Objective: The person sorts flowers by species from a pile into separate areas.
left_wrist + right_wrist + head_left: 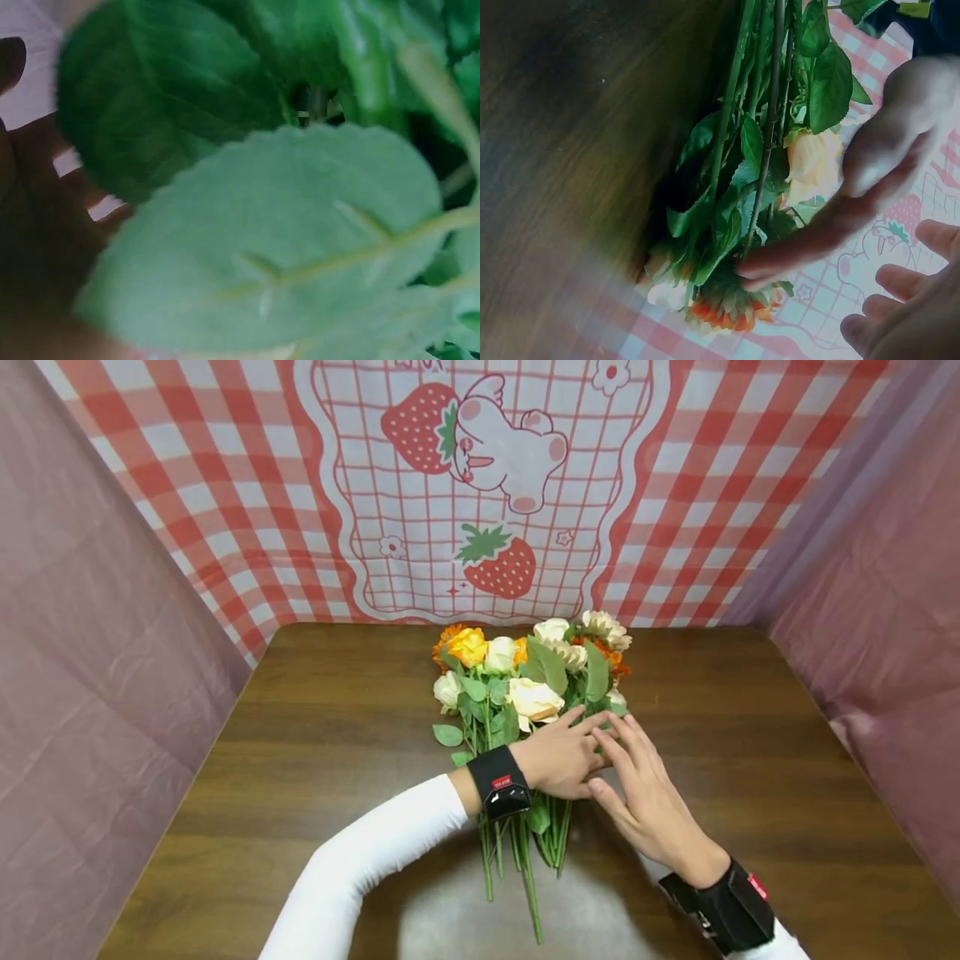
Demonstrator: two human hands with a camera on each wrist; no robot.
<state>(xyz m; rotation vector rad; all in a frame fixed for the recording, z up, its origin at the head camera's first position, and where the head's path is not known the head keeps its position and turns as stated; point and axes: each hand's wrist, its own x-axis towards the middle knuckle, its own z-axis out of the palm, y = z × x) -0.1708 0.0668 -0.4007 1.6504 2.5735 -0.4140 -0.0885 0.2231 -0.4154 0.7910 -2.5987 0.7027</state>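
A bunch of flowers (534, 702) lies on the table, its blooms at the far side and its green stems (528, 877) pointing toward me. White, cream, yellow and orange heads show, with a large cream rose (814, 165) among them. My left hand (562, 756) reaches across the bunch with its fingers extended over the right-hand flowers. Close by on the right, my right hand (652, 802) has its fingers straight, tips near the left fingers. Big green leaves (277, 240) fill the left wrist view and cover part of the left hand.
The wooden table (337, 718) reaches back to a red-and-white checked cloth (247, 485) with strawberry prints. Pink drapes (90, 652) hang at both sides. Each wrist wears a black band (498, 781) over or near a white sleeve.
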